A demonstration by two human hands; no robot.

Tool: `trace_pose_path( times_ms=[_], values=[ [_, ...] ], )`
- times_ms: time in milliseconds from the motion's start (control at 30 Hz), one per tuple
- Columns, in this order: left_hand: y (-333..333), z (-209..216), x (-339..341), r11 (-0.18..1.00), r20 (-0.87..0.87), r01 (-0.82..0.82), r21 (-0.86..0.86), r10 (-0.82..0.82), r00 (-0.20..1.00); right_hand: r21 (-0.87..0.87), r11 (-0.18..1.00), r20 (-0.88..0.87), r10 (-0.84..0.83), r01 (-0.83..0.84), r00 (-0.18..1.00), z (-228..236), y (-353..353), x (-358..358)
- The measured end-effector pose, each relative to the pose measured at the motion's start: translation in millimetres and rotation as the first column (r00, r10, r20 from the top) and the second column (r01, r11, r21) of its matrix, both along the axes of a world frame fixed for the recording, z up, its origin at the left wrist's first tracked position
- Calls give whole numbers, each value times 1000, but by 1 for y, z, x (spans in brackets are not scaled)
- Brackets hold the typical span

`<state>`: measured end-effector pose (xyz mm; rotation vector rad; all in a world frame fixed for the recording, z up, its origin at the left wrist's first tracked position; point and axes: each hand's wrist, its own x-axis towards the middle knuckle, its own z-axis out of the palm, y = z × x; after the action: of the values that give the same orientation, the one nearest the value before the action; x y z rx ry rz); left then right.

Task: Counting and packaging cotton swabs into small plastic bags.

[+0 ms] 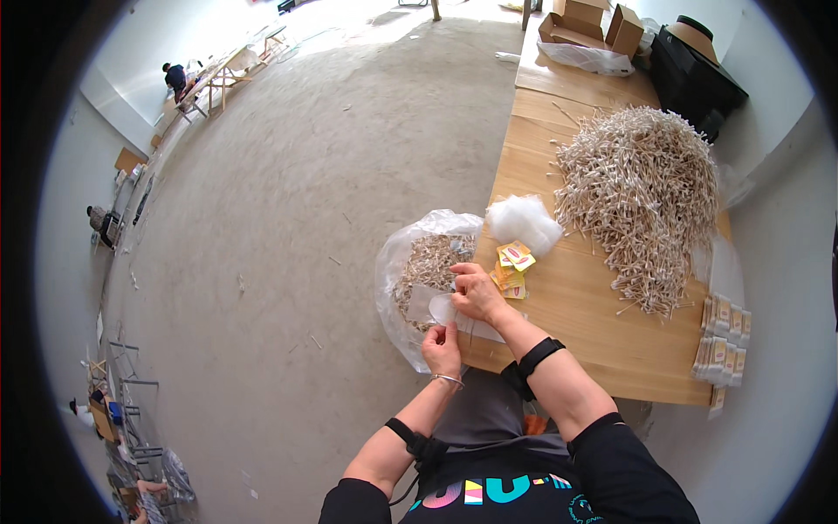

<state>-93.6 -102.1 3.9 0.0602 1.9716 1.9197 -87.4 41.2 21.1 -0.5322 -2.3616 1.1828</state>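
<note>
My left hand [443, 348] pinches the lower edge of a small clear plastic bag [421, 302] with thumb and fingers. My right hand [478, 293] is closed at the bag's right side, beside a whitish rounded patch that I cannot make out clearly. Both hands are at the table's left edge, over a large translucent sack [393, 262] full of cotton swabs [429, 266]. Just past my right hand lie several yellow-and-white printed cards [511, 271], with a heap of white cotton wool or thin clear bags [524, 221] behind them.
A big pile of loose cotton swabs [642, 196] covers the right part of the wooden table [576, 336]. Stacked filled packets [723, 341] stand at its right edge. Open cardboard boxes [585, 24] and a black bin [694, 74] are at the back. People work at far-left tables.
</note>
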Motion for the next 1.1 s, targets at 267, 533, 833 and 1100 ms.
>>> trace_pose_path(
  times_ms=[267, 533, 833, 1100],
  values=[
    [0, -11, 2, 956, -365, -140, -259, 38, 930, 81, 994, -187, -51, 67, 981, -12, 1, -3],
    [0, 19, -26, 512, -403, 170, -842, -807, 433, -10, 1000, -230, -8, 6, 973, 23, 0, 29],
    [29, 37, -3, 574, -520, 159, -804, -806, 282, 413, 186, -181, -943, 892, 281, 58, 110, 225],
    [65, 39, 82, 452, -562, 522, -724, -824, -66, 267, 426, 203, -902, 865, 381, 24, 123, 289]
  ],
)
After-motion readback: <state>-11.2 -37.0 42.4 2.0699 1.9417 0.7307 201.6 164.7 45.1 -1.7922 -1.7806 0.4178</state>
